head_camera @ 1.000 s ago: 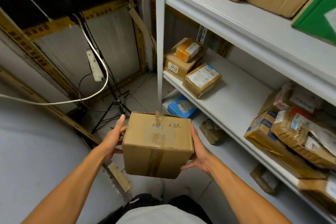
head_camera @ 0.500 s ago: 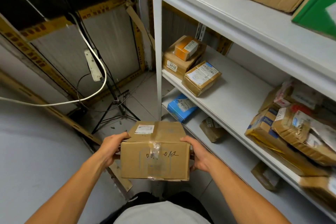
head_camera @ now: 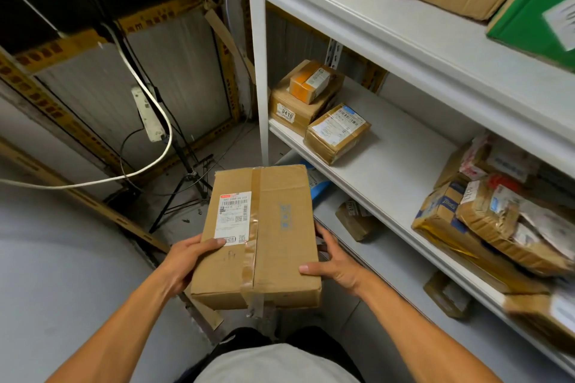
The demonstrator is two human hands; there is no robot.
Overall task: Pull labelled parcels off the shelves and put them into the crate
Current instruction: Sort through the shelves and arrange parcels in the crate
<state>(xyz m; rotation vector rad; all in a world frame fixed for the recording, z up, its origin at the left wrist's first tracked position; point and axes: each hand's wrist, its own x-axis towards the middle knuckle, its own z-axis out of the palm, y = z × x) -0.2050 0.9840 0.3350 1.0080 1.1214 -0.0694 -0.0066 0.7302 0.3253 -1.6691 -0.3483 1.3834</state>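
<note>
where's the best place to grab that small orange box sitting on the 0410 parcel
Take the small orange box by its two long sides, reaching in from the open shelf front and slightly above. It lies flat on top of the 0410 parcel with nothing over it, and looks narrow enough for one hand, so it should lift straight up.

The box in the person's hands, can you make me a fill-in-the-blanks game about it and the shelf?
1. The cardboard box is held by ____ hands.
2. The left hand's thumb rests on the white ____.
3. The number on the parcel at the shelf's far end is ____.
4. On top of that parcel lies a small ____ box.

Missing words: two; label; 0410; orange
</note>
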